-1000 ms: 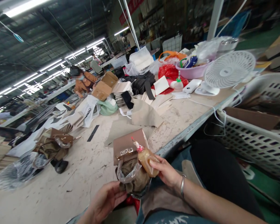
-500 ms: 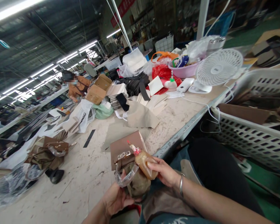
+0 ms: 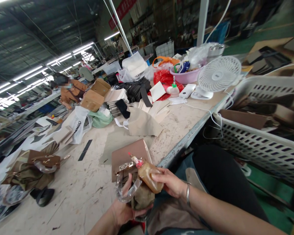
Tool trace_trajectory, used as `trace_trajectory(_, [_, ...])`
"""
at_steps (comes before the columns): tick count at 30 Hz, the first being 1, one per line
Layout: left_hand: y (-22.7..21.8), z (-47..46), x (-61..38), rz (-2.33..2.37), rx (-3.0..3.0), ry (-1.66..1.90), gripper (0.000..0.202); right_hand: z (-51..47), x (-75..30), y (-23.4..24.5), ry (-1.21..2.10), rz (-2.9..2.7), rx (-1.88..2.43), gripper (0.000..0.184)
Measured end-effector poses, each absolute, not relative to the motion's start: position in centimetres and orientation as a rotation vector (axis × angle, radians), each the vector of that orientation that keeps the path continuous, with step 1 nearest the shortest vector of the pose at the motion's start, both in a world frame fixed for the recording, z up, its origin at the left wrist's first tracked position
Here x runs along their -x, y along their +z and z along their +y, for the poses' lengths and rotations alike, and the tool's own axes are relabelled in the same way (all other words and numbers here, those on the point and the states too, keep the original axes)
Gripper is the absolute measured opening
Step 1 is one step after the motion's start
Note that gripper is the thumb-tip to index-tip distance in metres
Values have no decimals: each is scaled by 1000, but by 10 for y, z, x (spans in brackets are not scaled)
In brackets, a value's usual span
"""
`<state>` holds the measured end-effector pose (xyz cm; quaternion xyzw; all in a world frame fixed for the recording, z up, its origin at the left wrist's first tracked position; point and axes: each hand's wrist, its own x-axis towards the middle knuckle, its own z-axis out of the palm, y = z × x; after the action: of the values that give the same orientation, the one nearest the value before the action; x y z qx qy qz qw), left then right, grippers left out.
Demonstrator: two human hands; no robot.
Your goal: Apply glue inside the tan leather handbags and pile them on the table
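My left hand [image 3: 124, 209] grips a small brown handbag [image 3: 134, 156] from below, at the near edge of the worktable [image 3: 88, 189]. Its thumb is hooked over the bag's handle [image 3: 124, 192], which is wrapped in clear plastic. A metal clasp [image 3: 123, 166] sits on the bag's flap. My right hand [image 3: 170, 182], with a bracelet on its wrist, holds a squeeze bottle [image 3: 148, 174] of amber liquid with a red nozzle. The nozzle points up and left, close to the clasp.
A second brown bag [image 3: 39, 161] lies at the left beside dark shoe-like items [image 3: 42, 195]. Beige leather pieces [image 3: 142, 124], cardboard boxes [image 3: 94, 94], bags, a pink basin [image 3: 186, 76] and a white fan [image 3: 218, 75] crowd the far table. A white slatted basket [image 3: 257, 143] stands at the right. A person [image 3: 70, 89] works far off.
My left hand has closed up under the bag and hooked its thumb over the wrapped handle. The view has shifted, so bag and bottle sit slightly lower and further left.
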<state>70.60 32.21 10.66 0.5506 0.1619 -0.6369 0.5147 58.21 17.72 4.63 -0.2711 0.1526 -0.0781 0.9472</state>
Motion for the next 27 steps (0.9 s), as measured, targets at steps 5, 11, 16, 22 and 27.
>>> trace_trajectory(5, [111,310,-697,521,-1414,-1342,27,178,-582,44,-142,296,557,57])
trace_trajectory(11, [102,313,-698,441,-1327,-1213,8,179,-580,42,-154,269,558,56])
trace_trajectory(16, [107,310,-694,385,-1320,-1200,13,178,-578,44,-146,245,574,60])
trace_trajectory(22, [116,303,-691,373,-1282,-1202,12,177,-576,40,-93,215,663,60])
trace_trajectory(27, [107,310,-694,428,-1208,-1146,15,174,-570,50,-82,169,705,59])
